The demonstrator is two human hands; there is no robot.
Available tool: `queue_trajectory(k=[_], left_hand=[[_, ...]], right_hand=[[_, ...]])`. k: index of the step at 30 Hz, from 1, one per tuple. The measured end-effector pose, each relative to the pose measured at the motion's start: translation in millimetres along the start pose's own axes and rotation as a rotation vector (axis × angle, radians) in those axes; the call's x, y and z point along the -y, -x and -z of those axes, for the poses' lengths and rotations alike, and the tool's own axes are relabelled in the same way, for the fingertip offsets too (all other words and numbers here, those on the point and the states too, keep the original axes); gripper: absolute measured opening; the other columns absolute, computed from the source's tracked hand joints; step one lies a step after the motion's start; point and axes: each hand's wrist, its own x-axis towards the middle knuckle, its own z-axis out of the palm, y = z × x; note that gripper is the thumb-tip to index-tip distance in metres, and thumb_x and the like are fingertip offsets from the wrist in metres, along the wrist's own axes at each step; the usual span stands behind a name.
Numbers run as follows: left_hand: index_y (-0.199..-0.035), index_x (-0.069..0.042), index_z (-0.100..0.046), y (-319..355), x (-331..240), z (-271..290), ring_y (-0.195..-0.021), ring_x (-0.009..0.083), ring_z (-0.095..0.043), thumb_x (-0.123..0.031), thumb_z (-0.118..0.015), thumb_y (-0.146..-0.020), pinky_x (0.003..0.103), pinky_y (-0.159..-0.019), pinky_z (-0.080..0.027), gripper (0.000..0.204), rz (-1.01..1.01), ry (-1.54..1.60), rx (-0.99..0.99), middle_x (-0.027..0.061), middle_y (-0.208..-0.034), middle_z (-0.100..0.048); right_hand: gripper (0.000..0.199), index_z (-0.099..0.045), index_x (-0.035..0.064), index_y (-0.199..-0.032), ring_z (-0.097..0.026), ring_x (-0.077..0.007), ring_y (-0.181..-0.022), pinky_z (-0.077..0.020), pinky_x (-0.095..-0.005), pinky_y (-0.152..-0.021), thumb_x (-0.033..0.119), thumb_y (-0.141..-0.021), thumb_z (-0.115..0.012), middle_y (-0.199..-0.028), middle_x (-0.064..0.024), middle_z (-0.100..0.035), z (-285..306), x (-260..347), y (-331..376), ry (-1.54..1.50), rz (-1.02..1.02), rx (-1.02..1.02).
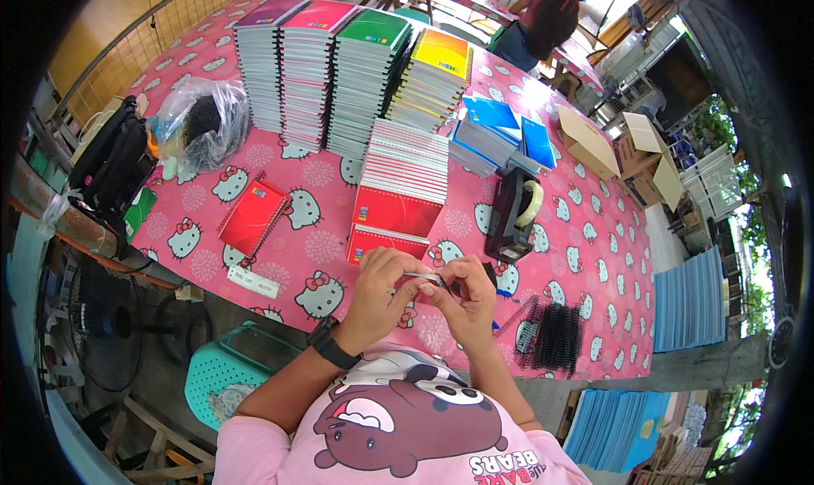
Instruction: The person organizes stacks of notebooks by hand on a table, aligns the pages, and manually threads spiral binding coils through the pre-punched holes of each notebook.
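Note:
Close to my body, at the table's near edge, my left hand (383,292) and my right hand (463,301) meet, thumbs and fingertips pinched. Between them is a thin, pale-edged piece (431,276) with a dark part; the fingers hide most of it, and I cannot tell its kind. Just beyond stand red notebooks (398,209) packed in a row. A red spiral notebook (253,220) lies alone to the left. Right of my right hand is a heap of black plastic binding coils (551,337). A black tape dispenser (512,214) with a roll of tape stands farther back.
Tall stacks of spiral notebooks, purple (259,69), pink (307,78), green (365,86) and yellow (431,78), rise at the back. Blue notebooks (500,133) lie beside them. A clear plastic bag (208,125) and black bag (108,163) sit left; open cardboard boxes (640,158) stand right.

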Motion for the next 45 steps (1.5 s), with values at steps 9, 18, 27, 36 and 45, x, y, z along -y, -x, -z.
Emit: queue_trajectory(k=[9, 18, 27, 36, 45], left_hand=[[-0.087, -0.007, -0.060, 1, 0, -4, -0.080, 0.0231, -0.052, -0.018, -0.063, -0.080, 0.036, -0.077, -0.036, 0.013, -0.017, 0.008, 0.011, 0.0049, -0.084, -0.058], [-0.090, -0.004, -0.056, 10, 5, -14, -0.080, 0.0167, -0.057, -0.017, -0.064, -0.084, 0.029, -0.073, -0.044, 0.016, 0.180, 0.153, -0.048, 0.0059, -0.084, -0.059], [-0.102, -0.002, -0.054, -9, 40, 21, -0.085, 0.0188, -0.057, -0.021, -0.054, -0.091, 0.032, -0.076, -0.045, 0.022, 0.172, -0.095, -0.244, 0.0103, -0.094, -0.059], [-0.103, 0.002, -0.054, 52, 186, 200, -0.089, 0.0228, -0.055, -0.024, -0.055, -0.089, 0.033, -0.081, -0.042, 0.029, 0.629, -0.393, -0.888, 0.0141, -0.095, -0.057], [-0.118, -0.011, -0.053, 47, 151, 159, -0.128, 0.0344, -0.030, -0.042, -0.062, -0.079, 0.060, -0.100, -0.022, 0.051, 0.468, -1.198, -0.147, 0.0140, -0.136, -0.037]], right_hand=[[0.020, -0.059, 0.0009, -0.087, -0.051, -0.0129, -0.061, -0.0420, -0.0256, -0.054, 0.008, -0.074, -0.072, -0.075, -0.0059, -0.051, 4, 7, -2, 0.089, 0.069, -0.016], [0.014, -0.059, -0.0005, -0.092, -0.057, -0.0214, -0.068, -0.0455, -0.0289, -0.061, 0.010, -0.083, -0.062, -0.077, -0.0120, -0.057, 4, 4, -3, 0.156, 0.008, 0.061], [0.033, -0.054, 0.0029, -0.115, -0.057, -0.0214, -0.091, -0.0454, -0.0326, -0.078, 0.016, -0.085, -0.062, -0.103, -0.0124, -0.057, -5, -25, -4, 0.022, -0.084, 0.030], [0.033, -0.058, 0.0053, -0.109, -0.057, -0.0208, -0.093, -0.0458, -0.0326, -0.078, 0.008, -0.077, -0.065, -0.102, -0.0096, -0.059, 23, -61, -2, 0.045, -0.309, 0.054], [0.030, -0.054, 0.0010, -0.090, -0.054, -0.0231, -0.080, -0.0442, -0.0328, -0.069, 0.013, -0.071, -0.074, -0.085, -0.0131, -0.058, -26, -126, -6, 0.407, -0.112, -0.160]])
